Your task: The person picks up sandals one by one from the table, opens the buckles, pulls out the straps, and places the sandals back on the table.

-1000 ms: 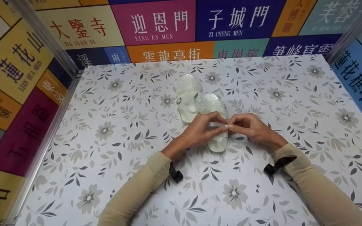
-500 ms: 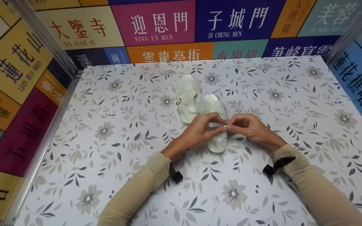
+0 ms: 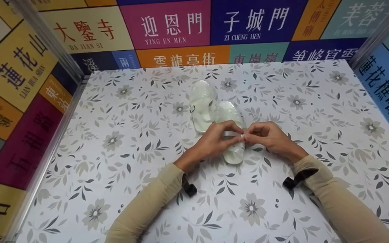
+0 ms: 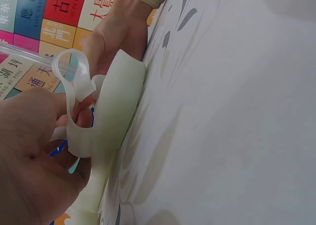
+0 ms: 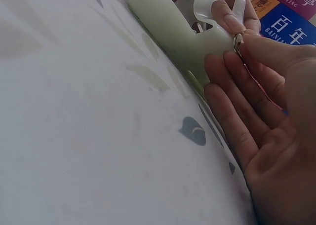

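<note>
Two translucent white sandals lie on the floral table. The far sandal lies untouched. Over the near sandal my hands meet. My left hand pinches its thin strap between thumb and fingers. My right hand pinches the small metal buckle at the strap's end. In the left wrist view the strap loops above the pale sole, with my left hand gripping it. The right wrist view shows the buckle ring held at my right hand's fingertips, beside the sole.
Walls of coloured sign panels close in the table at the back, left and right, with metal posts at the corners. Black straps hang from both wrists. Bare floral surface lies all around the sandals.
</note>
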`<action>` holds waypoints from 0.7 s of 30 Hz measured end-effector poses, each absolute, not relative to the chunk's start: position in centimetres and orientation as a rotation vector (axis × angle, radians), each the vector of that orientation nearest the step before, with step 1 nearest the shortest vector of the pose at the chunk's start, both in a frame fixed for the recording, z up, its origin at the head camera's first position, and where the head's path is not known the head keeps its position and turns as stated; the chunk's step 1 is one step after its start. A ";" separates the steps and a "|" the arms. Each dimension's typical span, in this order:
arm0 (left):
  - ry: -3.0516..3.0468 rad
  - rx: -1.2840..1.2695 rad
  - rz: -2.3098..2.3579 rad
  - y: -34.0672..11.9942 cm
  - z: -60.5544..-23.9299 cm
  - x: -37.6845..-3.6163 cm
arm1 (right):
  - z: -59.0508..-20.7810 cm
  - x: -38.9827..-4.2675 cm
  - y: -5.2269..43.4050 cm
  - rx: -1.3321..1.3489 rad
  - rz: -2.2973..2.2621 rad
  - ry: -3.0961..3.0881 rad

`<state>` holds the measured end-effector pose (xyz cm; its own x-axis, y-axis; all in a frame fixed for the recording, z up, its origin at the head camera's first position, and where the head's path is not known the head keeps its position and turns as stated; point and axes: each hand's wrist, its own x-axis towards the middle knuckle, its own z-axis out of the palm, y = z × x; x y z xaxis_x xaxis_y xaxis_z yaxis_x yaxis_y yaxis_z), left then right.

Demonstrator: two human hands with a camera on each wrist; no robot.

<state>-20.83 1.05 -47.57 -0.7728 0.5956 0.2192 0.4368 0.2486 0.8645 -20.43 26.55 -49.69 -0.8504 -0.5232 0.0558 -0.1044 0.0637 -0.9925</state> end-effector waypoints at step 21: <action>2.313 1.014 1.568 0.5 -47.7 -21.0 | -49.9 -20.6 26.6 -0.643 -1.859 1.986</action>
